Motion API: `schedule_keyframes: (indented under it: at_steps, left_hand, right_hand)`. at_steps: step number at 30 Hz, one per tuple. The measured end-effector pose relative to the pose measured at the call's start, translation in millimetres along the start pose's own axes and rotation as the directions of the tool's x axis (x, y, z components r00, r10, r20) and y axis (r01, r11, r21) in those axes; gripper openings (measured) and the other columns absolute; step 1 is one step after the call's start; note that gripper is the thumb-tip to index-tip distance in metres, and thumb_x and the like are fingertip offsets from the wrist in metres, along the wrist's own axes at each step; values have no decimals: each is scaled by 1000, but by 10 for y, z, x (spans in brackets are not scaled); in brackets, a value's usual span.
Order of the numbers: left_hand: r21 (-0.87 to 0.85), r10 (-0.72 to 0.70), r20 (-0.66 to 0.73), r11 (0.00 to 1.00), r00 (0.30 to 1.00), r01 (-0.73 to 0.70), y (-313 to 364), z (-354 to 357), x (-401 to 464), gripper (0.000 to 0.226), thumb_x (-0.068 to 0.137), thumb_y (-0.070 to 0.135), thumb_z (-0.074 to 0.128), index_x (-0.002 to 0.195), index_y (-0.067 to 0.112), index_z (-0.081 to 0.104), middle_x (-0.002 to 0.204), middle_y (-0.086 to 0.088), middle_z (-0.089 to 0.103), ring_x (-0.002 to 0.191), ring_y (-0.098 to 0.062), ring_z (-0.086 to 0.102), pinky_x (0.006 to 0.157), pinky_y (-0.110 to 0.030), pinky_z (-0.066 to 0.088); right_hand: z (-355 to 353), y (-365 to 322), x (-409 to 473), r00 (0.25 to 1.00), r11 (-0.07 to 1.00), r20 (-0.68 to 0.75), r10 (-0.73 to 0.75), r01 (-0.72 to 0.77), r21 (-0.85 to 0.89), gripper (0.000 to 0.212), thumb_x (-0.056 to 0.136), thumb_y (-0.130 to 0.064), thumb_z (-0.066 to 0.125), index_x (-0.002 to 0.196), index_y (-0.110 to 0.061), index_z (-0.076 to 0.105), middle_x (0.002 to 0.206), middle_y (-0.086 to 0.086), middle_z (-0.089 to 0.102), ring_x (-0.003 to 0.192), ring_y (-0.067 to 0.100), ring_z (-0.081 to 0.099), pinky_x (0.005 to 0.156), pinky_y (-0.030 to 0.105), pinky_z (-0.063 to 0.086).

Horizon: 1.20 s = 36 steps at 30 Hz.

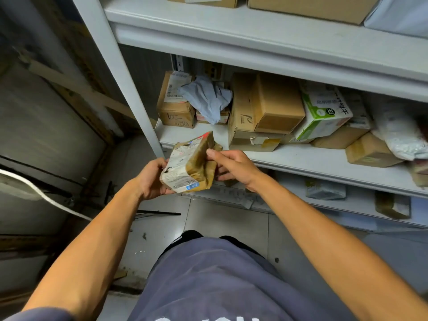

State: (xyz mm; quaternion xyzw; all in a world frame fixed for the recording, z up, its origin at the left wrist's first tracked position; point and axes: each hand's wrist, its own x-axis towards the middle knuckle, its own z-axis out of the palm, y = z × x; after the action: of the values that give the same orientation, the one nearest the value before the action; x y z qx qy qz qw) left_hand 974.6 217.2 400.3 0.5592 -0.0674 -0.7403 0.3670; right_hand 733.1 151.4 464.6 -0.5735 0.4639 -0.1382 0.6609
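While we are holding the taped parcel (188, 164) in both hands, it is hanging in the air just in front of the middle shelf (301, 158), near that shelf's left end. Its long axis is running from the barcode end nearest us up and away toward the shelf, and the far end is overlapping the shelf's front lip in our view, though we cannot tell whether it is touching. Our left hand (151, 178) is gripping the labelled left side, and our right hand (236, 166) is pinching the right edge, thumb on top and fingers below. Neither hand is nearer, since both are clamped on it, one on either side. We are judging that a placing move is going along that axis, forward onto the shelf. Bare board is showing at the shelf's front left, before the brown box (176, 107) and the crumpled blue-grey bag (206, 98). Further right along the shelf, a large cardboard box (266, 107) and a white-and-green carton (324, 110) are crowding the board.
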Motion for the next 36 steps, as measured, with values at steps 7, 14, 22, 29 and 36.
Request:
schedule_keyframes:
  at_steps: [7, 14, 22, 29, 36]
  left_hand:
    - [260, 313, 165, 901, 935, -347, 407, -10, -42, 68, 79, 43, 77, 139, 58, 49, 118, -11, 65, 101, -23, 62, 88, -39, 53]
    - [244, 527, -99, 835, 844, -493, 611, 279, 163, 39, 108, 23, 40, 144, 23, 52, 89, 7, 72, 80, -6, 67, 78, -28, 53]
    - [659, 733, -239, 604, 637, -447, 903, 358, 648, 85, 84, 47, 77, 156, 32, 33, 154, -13, 36, 141, -29, 41, 122, -44, 32]
    - [814, 735, -371, 552, 567, -183, 1150, 537, 953, 72, 95, 45, 61, 157, 40, 24, 165, -20, 6, 146, -52, 20, 117, -61, 24]
    - [840, 743, -497, 541, 449, 35, 1280, 774, 864, 44, 104, 21, 47, 147, 24, 38, 155, -28, 25, 143, -48, 25, 109, -60, 33]
  right_hand:
    - [-178, 100, 166, 981, 904, 87, 173, -193, 380, 32, 96, -19, 65, 127, -15, 63, 120, 9, 73, 111, 26, 69, 88, 50, 58]
    - [-96, 166, 357, 999, 788, -13, 40, -24, 615, 29, 97, -4, 57, 124, -13, 64, 127, 14, 69, 119, 29, 65, 93, 50, 56]
    - [-68, 20, 547, 977, 768, -203, 59, 86, 635, 27, 97, 0, 58, 118, -14, 67, 119, 9, 72, 114, 26, 66, 98, 51, 54]
    - [-88, -78, 537, 974, 773, -208, 88, 65, 631, 25, 98, -1, 57, 117, -13, 66, 117, 8, 72, 109, 24, 68, 94, 49, 56]
    - [-105, -180, 464, 976, 723, -190, 110, 53, 688, 22, 99, -3, 55, 116, -14, 65, 108, 5, 76, 101, 22, 71, 85, 45, 61]
